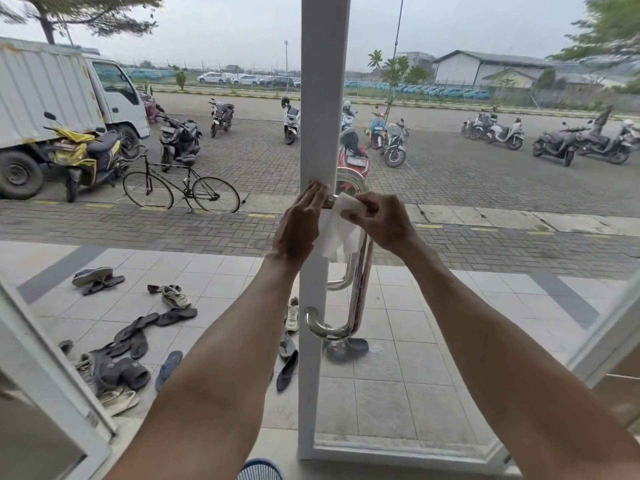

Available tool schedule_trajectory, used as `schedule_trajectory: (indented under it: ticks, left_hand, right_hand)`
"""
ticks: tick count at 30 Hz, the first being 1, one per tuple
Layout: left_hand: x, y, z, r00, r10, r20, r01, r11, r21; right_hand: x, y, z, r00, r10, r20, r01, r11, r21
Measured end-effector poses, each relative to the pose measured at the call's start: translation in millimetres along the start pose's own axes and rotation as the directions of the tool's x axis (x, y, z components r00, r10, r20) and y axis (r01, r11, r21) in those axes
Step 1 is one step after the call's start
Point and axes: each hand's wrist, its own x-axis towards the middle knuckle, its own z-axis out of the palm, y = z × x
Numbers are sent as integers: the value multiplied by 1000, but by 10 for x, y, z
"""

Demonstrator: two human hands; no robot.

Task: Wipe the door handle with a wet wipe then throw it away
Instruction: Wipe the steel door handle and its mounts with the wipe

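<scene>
A long chrome door handle (356, 292) runs vertically on the white frame (322, 98) of a glass door straight ahead. A white wet wipe (341, 230) is draped over the upper part of the handle. My right hand (384, 221) pinches the top of the wipe against the handle. My left hand (301, 223) rests flat on the door frame just left of the handle, its fingers touching the wipe's left edge. The handle's upper bend shows above my hands and its lower bend is bare.
Outside on the tiled porch lie several sandals and shoes (138, 337), left of the door. Beyond are a bicycle (181, 188), parked motorbikes (502, 133) and a white truck (52, 105). Another white door frame (52, 375) slants at lower left.
</scene>
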Motion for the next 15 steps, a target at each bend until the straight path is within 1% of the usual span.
schedule_trajectory:
  ticks: [1, 3, 5, 6, 8, 9, 10, 11, 12, 15]
  left_hand:
    - [-1, 0, 4, 1000, -6, 7, 6, 1000, 0]
    - [-4, 3, 8, 1000, -10, -6, 10, 1000, -4]
    - [-6, 4, 23, 1000, -10, -28, 10, 1000, -9]
    - [-5, 7, 27, 999, -10, -34, 9, 1000, -11]
    - [-9, 9, 30, 999, -3, -42, 3, 1000, -10]
    - [-14, 8, 35, 999, 4, -48, -5, 1000, -10]
    - [-16, 11, 45, 998, 11, -54, -12, 1000, -13]
    - [-20, 7, 51, 998, 10, -62, -12, 1000, -16]
    - [-21, 9, 59, 998, 3, -66, -4, 1000, -17]
    - [-11, 9, 62, 998, -6, -68, 5, 1000, -9]
  right_hand:
    - [41, -10, -39, 997, 26, 76, -27, 1000, 16]
    - [100, -38, -81, 983, 18, 181, -12, 999, -33]
    - [119, -96, -90, 974, -9, 226, 54, 980, -192]
    - [119, -129, -85, 970, -28, 241, 106, 944, -314]
    - [102, -175, -38, 959, -96, 265, 233, 800, -553]
    - [88, -192, -9, 954, -126, 271, 275, 723, -634]
    - [75, -201, 12, 952, -143, 270, 294, 672, -680]
    - [66, -210, 37, 952, -154, 265, 299, 652, -696]
    - [61, -204, 46, 954, -159, 255, 295, 657, -694]
    - [2, -139, 65, 960, -199, 199, 280, 740, -612]
